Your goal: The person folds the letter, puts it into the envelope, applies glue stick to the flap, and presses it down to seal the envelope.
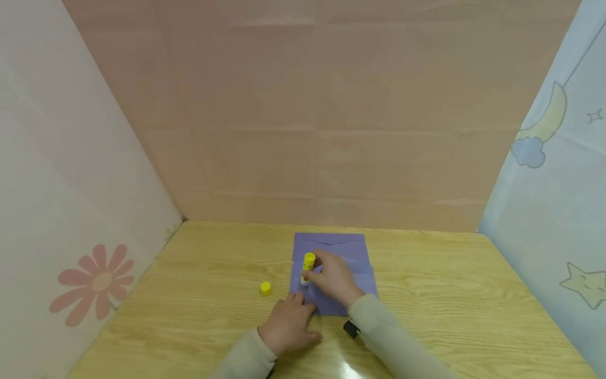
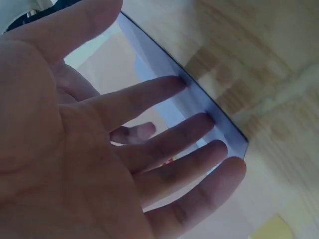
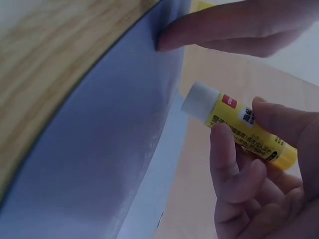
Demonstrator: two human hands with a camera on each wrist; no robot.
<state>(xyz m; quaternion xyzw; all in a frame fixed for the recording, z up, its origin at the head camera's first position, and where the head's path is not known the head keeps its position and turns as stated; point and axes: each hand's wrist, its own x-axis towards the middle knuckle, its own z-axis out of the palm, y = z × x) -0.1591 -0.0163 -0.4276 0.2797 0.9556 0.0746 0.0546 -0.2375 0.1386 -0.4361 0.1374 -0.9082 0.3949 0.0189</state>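
Observation:
My right hand (image 1: 337, 278) grips a yellow glue stick (image 3: 244, 122) between thumb and fingers. The stick is uncapped, its white end pointing down toward a sheet of purple paper (image 1: 331, 305); whether it touches the paper, I cannot tell. Creases run across the sheet, and its far part looks like an envelope flap. With fingers spread and fairly straight, my left hand (image 1: 290, 323) rests its fingertips on the paper's near left edge. To the left of the paper, a yellow cap (image 1: 265, 288) sits on the table.
The wood-grain table (image 1: 450, 316) reaches back to a plain peach-coloured backdrop (image 1: 312, 131). A white panel with a pink flower (image 1: 101, 281) stands at the left, and a pale blue one with a moon (image 1: 549, 116) at the right. Dark bands show at both wrists.

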